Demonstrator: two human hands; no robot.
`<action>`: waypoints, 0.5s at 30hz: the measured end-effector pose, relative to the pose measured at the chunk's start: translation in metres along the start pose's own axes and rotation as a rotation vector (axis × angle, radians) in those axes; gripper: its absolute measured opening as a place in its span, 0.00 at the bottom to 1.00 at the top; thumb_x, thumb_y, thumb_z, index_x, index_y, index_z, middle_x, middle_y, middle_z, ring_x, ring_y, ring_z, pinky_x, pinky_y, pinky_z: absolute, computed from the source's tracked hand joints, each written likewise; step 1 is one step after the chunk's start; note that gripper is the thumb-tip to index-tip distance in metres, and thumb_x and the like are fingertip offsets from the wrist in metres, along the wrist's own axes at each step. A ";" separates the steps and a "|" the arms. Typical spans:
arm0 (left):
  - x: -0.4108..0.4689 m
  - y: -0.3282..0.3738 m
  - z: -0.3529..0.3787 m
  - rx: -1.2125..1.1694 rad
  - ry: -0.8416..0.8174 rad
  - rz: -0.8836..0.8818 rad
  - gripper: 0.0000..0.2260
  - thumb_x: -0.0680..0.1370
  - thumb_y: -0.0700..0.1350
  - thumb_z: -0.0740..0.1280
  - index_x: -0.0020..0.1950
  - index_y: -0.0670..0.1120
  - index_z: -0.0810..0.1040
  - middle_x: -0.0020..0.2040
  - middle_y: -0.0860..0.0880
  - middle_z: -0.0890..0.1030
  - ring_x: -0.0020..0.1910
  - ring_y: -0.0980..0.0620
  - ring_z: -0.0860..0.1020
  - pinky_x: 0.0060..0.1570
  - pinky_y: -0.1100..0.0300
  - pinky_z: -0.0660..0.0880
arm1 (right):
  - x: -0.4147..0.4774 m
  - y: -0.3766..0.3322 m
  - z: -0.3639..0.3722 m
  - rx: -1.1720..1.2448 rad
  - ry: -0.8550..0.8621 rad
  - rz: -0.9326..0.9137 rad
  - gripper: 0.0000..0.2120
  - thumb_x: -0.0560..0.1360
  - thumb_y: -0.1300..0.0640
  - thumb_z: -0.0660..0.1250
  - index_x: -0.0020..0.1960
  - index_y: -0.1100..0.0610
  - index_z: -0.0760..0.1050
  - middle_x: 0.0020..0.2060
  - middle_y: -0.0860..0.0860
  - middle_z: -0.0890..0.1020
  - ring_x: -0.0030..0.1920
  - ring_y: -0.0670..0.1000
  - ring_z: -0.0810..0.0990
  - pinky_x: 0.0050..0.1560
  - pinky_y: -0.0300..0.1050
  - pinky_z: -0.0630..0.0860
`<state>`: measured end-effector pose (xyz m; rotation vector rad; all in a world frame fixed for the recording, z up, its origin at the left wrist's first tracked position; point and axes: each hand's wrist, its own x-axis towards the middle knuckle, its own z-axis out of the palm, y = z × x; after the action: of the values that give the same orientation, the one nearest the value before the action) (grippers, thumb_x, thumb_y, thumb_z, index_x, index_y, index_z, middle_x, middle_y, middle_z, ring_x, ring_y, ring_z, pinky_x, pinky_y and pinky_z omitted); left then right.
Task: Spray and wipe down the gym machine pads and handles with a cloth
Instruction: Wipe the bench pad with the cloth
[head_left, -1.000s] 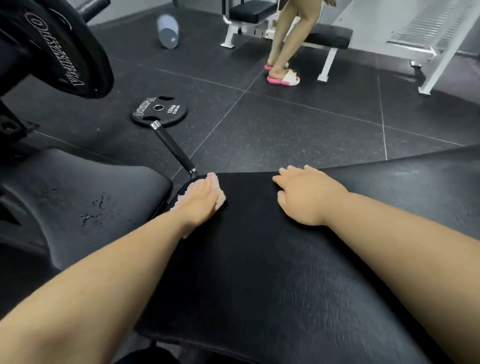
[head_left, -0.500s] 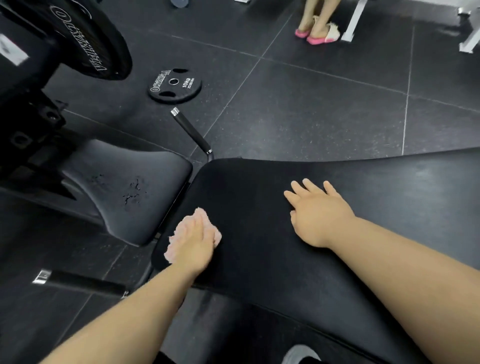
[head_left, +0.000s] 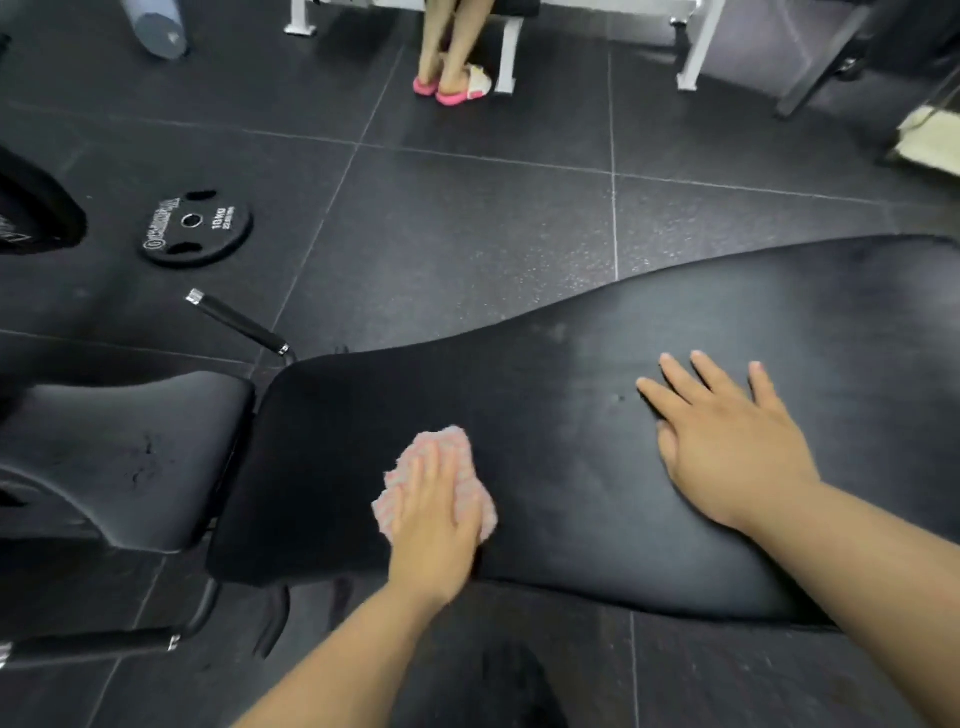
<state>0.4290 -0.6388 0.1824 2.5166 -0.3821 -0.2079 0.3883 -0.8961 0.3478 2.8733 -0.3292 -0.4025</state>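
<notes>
Place: a gym
Floor: dark speckled rubber tiles (head_left: 467, 218)
Weights: a 10 kg plate (head_left: 196, 228) lying flat
Equipment: black padded bench (head_left: 597, 415), white machine frames (head_left: 696, 47)

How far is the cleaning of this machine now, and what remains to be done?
Done: seemingly part of the long pad, which shows faint smears. In hand: the left hand presses the pink cloth on that pad; the right hand rests flat on it. Left: probably the seat pad, which carries dark specks, and the handle, which nothing touches.
</notes>
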 end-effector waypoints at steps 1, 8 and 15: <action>0.017 0.000 -0.004 0.079 0.091 -0.201 0.15 0.78 0.52 0.53 0.62 0.56 0.70 0.60 0.50 0.74 0.59 0.46 0.74 0.57 0.45 0.74 | -0.008 0.015 0.001 0.020 0.046 0.019 0.26 0.78 0.49 0.49 0.70 0.50 0.74 0.71 0.52 0.73 0.72 0.58 0.70 0.69 0.68 0.63; 0.037 0.197 0.006 0.194 0.007 -0.148 0.18 0.81 0.51 0.53 0.70 0.51 0.58 0.64 0.47 0.68 0.62 0.41 0.72 0.55 0.42 0.74 | -0.051 0.093 -0.015 0.084 0.147 0.175 0.22 0.78 0.51 0.54 0.68 0.50 0.76 0.70 0.52 0.74 0.72 0.58 0.69 0.70 0.68 0.58; -0.039 0.205 0.012 -0.151 -0.266 0.550 0.25 0.84 0.57 0.41 0.80 0.50 0.48 0.81 0.55 0.44 0.80 0.52 0.43 0.78 0.50 0.41 | -0.064 0.144 -0.021 0.247 0.027 0.391 0.27 0.82 0.41 0.47 0.79 0.40 0.45 0.80 0.50 0.41 0.78 0.65 0.44 0.74 0.63 0.52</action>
<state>0.3428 -0.7949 0.2918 2.1433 -1.0978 -0.3359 0.3076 -1.0135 0.4186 2.9409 -0.9766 -0.2653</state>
